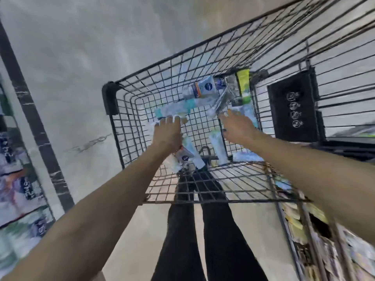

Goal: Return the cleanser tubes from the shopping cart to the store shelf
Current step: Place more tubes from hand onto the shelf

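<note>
Both hands reached into the cart [113, 98], where the tubes [199, 89] lay scattered on its floor. The left hand [167, 132] and right hand [236, 126] hovered with fingers extended and slightly spread, gripping nothing. The shelf [18, 189] stood at the left.

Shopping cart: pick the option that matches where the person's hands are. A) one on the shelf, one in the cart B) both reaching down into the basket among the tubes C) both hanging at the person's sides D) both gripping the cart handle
B: the left hand and right hand both reach inside the shopping cart, fingers at the cleanser tubes on its wire floor.
</note>
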### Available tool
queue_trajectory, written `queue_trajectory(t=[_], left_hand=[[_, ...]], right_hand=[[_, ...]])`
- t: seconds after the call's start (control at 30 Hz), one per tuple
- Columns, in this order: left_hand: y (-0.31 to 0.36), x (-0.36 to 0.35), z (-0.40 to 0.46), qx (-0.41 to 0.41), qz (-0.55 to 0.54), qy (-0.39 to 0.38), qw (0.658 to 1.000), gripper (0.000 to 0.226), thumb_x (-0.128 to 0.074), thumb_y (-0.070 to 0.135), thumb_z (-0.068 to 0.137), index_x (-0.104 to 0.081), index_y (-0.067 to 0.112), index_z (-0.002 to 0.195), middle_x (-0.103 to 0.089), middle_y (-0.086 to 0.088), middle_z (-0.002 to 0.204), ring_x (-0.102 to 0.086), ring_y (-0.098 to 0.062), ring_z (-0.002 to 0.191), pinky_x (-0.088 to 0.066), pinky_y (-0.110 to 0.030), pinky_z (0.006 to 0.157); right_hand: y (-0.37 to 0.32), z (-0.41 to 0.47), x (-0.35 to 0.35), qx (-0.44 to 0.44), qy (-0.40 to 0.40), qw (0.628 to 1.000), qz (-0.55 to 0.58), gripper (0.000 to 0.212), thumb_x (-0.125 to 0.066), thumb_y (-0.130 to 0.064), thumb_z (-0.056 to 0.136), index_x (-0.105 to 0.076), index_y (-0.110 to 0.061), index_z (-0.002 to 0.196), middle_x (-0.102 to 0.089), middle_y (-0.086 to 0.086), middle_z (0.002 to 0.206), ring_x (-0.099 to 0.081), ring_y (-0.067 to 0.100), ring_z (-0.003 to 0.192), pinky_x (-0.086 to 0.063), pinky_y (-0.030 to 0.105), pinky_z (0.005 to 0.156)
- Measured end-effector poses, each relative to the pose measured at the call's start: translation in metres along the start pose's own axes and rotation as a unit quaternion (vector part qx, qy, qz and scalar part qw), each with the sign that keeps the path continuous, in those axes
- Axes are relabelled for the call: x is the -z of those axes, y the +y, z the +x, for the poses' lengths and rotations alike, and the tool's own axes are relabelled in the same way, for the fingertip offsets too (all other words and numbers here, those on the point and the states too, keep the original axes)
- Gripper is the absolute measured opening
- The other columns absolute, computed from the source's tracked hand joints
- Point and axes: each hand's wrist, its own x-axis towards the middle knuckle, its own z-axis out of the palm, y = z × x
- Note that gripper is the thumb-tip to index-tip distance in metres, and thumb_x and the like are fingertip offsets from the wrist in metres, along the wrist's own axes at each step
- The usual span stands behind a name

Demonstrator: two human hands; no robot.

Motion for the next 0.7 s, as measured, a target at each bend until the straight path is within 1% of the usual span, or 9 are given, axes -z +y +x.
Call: queue_trajectory(t=[0.1,0.2,0.27,0.33,0.43,0.5,0.53,0.6,0.7], left_hand=[[-0.003,-0.022,0.041,0.010,0.011,0.008,1.000,0.065,-0.065,0.024,0.094,-0.036,0.011,0.151,-0.043,-0.020,0.151,-0.044,-0.042,0.136,-0.039,-0.057,0.111],[-0.006,-0.039,0.066,0.005,0.020,0.015,1.000,0.057,-0.060,0.018,0.093,-0.041,0.007,0.145,-0.048,-0.023,0.144,-0.044,-0.045,0.131,-0.043,-0.057,0.103],[-0.006,-0.048,0.076,-0.002,0.022,0.028,0.999,0.049,-0.055,0.016,0.094,-0.044,0.006,0.141,-0.049,-0.022,0.140,-0.044,-0.045,0.128,-0.044,-0.056,0.099],[-0.005,-0.053,0.082,-0.010,0.030,0.037,0.999,0.045,-0.058,0.012,0.092,-0.047,0.008,0.135,-0.050,-0.019,0.136,-0.046,-0.045,0.125,-0.046,-0.056,0.096],[-0.005,-0.058,0.086,-0.024,0.055,0.036,0.998,0.052,-0.060,0.006,0.087,-0.046,0.010,0.138,-0.049,-0.018,0.137,-0.045,-0.045,0.126,-0.043,-0.055,0.098],[-0.005,-0.055,0.086,-0.027,0.045,0.030,0.998,0.048,-0.057,0.011,0.092,-0.046,0.011,0.138,-0.047,-0.018,0.139,-0.043,-0.044,0.127,-0.042,-0.055,0.099],[-0.006,-0.052,0.086,-0.027,0.038,0.028,0.998,0.046,-0.055,0.014,0.094,-0.046,0.011,0.139,-0.046,-0.018,0.140,-0.043,-0.043,0.128,-0.043,-0.055,0.098],[-0.008,-0.046,0.083,-0.028,0.021,0.027,0.999,0.048,-0.056,0.019,0.097,-0.043,0.012,0.142,-0.046,-0.019,0.139,-0.043,-0.042,0.127,-0.048,-0.056,0.094],[-0.011,-0.032,0.074,-0.039,-0.010,0.036,0.999,0.058,-0.061,0.019,0.094,-0.038,0.017,0.147,-0.046,-0.019,0.136,-0.044,-0.041,0.124,-0.055,-0.057,0.086]], right_hand=[[0.007,0.044,-0.016,-0.020,0.004,1.000,-0.005,0.073,-0.066,-0.031,0.097,-0.027,-0.023,0.158,-0.031,0.026,0.157,-0.047,0.048,0.131,-0.051,0.052,0.098],[0.000,0.085,-0.026,-0.120,0.032,0.979,0.162,0.073,-0.063,-0.049,0.095,-0.030,-0.021,0.154,-0.040,0.026,0.147,-0.055,0.049,0.122,-0.052,0.053,0.096],[-0.009,0.107,-0.029,-0.194,0.054,0.933,0.298,0.084,-0.062,-0.054,0.094,-0.020,-0.021,0.159,-0.049,0.021,0.147,-0.057,0.044,0.124,-0.052,0.050,0.099],[-0.015,0.128,-0.034,-0.240,0.085,0.891,0.377,0.090,-0.062,-0.053,0.095,-0.010,-0.020,0.162,-0.054,0.018,0.147,-0.059,0.040,0.125,-0.052,0.048,0.100],[-0.016,0.152,-0.042,-0.297,0.140,0.823,0.464,0.082,-0.072,-0.043,0.091,-0.023,-0.020,0.152,-0.065,0.013,0.132,-0.066,0.037,0.114,-0.055,0.051,0.099],[-0.014,0.157,-0.045,-0.329,0.147,0.774,0.520,0.085,-0.079,-0.034,0.086,-0.023,-0.023,0.150,-0.067,0.006,0.125,-0.068,0.032,0.108,-0.057,0.047,0.097],[-0.012,0.157,-0.046,-0.341,0.146,0.761,0.532,0.086,-0.080,-0.028,0.086,-0.023,-0.023,0.151,-0.065,0.003,0.123,-0.067,0.028,0.106,-0.057,0.041,0.096],[-0.010,0.148,-0.044,-0.351,0.145,0.745,0.549,0.073,-0.077,-0.017,0.087,-0.032,-0.019,0.145,-0.064,0.004,0.123,-0.065,0.026,0.106,-0.056,0.034,0.090],[-0.004,0.126,-0.040,-0.339,0.148,0.688,0.625,0.059,-0.074,-0.012,0.082,-0.045,-0.016,0.133,-0.064,0.006,0.117,-0.067,0.027,0.100,-0.060,0.038,0.084]])
